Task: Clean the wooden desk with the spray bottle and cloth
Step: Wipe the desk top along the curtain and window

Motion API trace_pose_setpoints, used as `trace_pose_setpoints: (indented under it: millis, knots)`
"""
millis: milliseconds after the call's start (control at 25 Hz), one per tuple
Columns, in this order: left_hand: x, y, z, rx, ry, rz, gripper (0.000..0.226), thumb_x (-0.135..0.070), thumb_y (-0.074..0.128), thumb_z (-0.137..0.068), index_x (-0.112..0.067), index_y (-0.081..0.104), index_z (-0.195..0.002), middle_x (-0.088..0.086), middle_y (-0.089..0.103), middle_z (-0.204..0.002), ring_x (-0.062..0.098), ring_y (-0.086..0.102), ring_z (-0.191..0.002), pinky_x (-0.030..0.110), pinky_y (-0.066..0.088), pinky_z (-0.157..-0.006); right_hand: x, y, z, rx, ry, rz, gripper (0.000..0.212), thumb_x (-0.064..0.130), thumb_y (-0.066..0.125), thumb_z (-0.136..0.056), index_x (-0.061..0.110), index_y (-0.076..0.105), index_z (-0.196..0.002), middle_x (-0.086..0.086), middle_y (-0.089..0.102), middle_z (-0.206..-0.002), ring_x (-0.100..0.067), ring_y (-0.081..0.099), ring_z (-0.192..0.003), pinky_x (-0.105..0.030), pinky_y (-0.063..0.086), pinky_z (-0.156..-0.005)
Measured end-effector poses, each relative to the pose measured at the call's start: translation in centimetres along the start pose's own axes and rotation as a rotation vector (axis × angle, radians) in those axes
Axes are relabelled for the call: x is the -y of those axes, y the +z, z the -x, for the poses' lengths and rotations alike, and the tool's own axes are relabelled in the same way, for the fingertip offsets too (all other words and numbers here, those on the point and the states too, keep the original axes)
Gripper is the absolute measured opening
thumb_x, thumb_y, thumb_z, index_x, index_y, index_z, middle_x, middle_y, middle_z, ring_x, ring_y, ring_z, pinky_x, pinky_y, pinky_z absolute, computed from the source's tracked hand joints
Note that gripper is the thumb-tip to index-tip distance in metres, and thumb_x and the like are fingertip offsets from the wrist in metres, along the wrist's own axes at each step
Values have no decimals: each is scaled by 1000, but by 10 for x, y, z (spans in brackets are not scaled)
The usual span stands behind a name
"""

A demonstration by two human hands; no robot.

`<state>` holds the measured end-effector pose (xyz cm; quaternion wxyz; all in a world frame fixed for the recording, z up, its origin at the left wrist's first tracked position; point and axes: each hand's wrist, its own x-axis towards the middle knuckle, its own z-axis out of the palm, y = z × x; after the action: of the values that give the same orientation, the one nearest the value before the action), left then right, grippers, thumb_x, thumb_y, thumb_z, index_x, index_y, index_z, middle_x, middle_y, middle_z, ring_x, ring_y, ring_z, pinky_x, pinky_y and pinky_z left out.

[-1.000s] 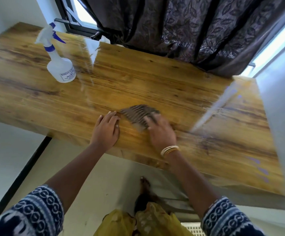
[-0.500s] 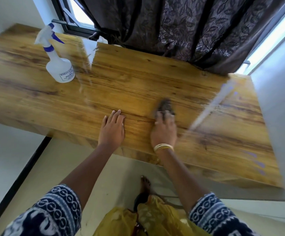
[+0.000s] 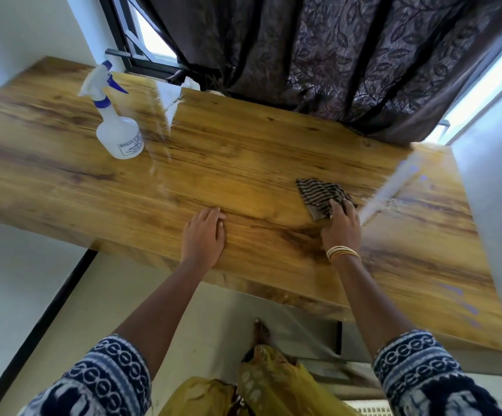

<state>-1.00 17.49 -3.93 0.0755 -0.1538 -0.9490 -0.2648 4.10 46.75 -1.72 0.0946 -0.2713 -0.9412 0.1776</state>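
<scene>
two hands are showing: the left hand (image 3: 203,235) and the right hand (image 3: 341,228); one wooden surface (image 3: 243,151) is carrying one spray bottle (image 3: 117,127) and one striped cloth (image 3: 321,195); one dark curtain (image 3: 348,58) is hanging behind it; one set of thin gold bangles (image 3: 342,253) is sitting on the right wrist; two patterned sleeves and one bare foot (image 3: 261,329) are also showing

Walls: plain white (image 3: 27,28), left and right.
Window: black-framed (image 3: 129,46), bright daylight.
Curtain: dark brown leaf-patterned fabric (image 3: 333,55), hanging over the window.
Floor: pale smooth surface (image 3: 18,280) with a black strip (image 3: 48,313).
</scene>
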Motion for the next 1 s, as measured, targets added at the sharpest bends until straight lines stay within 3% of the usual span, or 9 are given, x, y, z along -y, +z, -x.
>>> trace_pose_setpoints:
  millis: [120, 240, 400, 480, 640, 760, 840, 880, 1000]
  knots:
    - [-5, -5, -38, 1, -153, 225, 19, -13, 48, -96, -14, 64, -106, 5, 65, -105, 24, 59, -98, 37, 47, -81, 34, -17, -17, -66, 209, -449, 51, 0, 47, -93, 15, 45, -141, -6, 45, -141, -23, 53, -118, -30, 48, -97]
    - [-4, -9, -74, 54, -265, 374, 20, -14, 44, -99, -16, 61, -108, 5, 67, -95, 24, 62, -84, 37, 49, -70, 75, -15, -56, 61, 511, -1223, 44, -2, 39, -98, 11, 48, -140, -12, 57, -125, -22, 68, -85, -24, 58, -64]
    - [8, -21, -107, -11, -382, 428, 20, -12, 42, -98, -19, 59, -105, -3, 68, -88, 15, 59, -71, 28, 41, -57, 118, 3, -91, 519, 756, -1861, 49, 11, 38, -91, 5, 45, -139, -17, 59, -116, -27, 58, -105, -35, 52, -84]
    - [20, -31, -117, -100, -441, 444, 17, -12, 45, -97, -20, 59, -103, 0, 68, -87, 14, 58, -69, 31, 43, -60, 137, 11, -99, 618, 740, -1943, 44, 11, 38, -80, 5, 54, -121, -15, 62, -106, -27, 56, -103, -35, 49, -83]
    - [45, -60, -134, -278, -517, 412, 11, -13, 51, -95, -17, 59, -101, -1, 64, -84, 17, 60, -75, 30, 43, -65, 176, 20, -109, 707, 614, -1984, 36, 16, 46, -65, 9, 61, -97, -10, 69, -88, -25, 60, -81, -24, 53, -60]
    - [69, -82, -142, -321, -504, 420, 10, -14, 55, -94, -13, 61, -102, -1, 63, -86, 17, 60, -81, 29, 43, -69, 210, 32, -112, 714, 618, -2042, 26, 13, 40, -81, 8, 64, -87, -7, 72, -74, -20, 70, -68, -26, 57, -53]
    - [91, -94, -149, -343, -489, 405, 11, -18, 58, -94, -13, 62, -102, -1, 64, -88, 17, 61, -83, 29, 46, -71, 234, 46, -114, 776, 588, -2071, 31, 22, 38, -95, 5, 63, -101, -11, 72, -95, -22, 68, -91, -31, 60, -68]
    - [103, -100, -152, -376, -493, 400, 10, -20, 60, -93, -14, 61, -101, 0, 65, -89, 17, 61, -82, 29, 47, -71, 245, 55, -114, 824, 578, -2093, 33, 27, 49, -91, 3, 66, -106, -14, 69, -108, -25, 64, -102, -35, 58, -79]
    - [134, -122, -164, -491, -509, 393, 21, -24, 68, -86, -15, 53, -97, 1, 59, -91, 19, 58, -84, 25, 43, -67, 272, 76, -120, 912, 516, -2056, 52, 26, 88, -58, -2, 74, -100, -16, 69, -110, -26, 68, -96, -33, 51, -90]
